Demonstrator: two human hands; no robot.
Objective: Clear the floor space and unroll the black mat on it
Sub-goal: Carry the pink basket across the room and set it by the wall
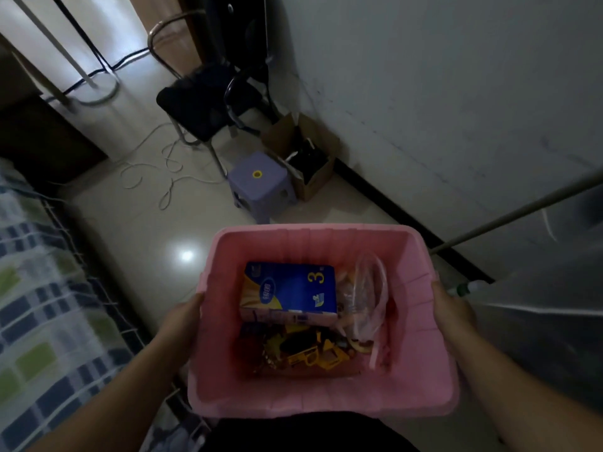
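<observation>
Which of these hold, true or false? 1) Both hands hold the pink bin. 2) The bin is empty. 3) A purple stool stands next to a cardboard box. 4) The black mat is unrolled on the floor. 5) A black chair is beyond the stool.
1) True: the left hand and right hand grip opposite sides of the pink bin.
2) False: it holds a blue box, a clear bag and yellow toys.
3) True: the purple stool stands against the cardboard box.
4) False: no mat is in view; the floor is bare tile with a white cable.
5) True: the black chair is farther away.
</observation>
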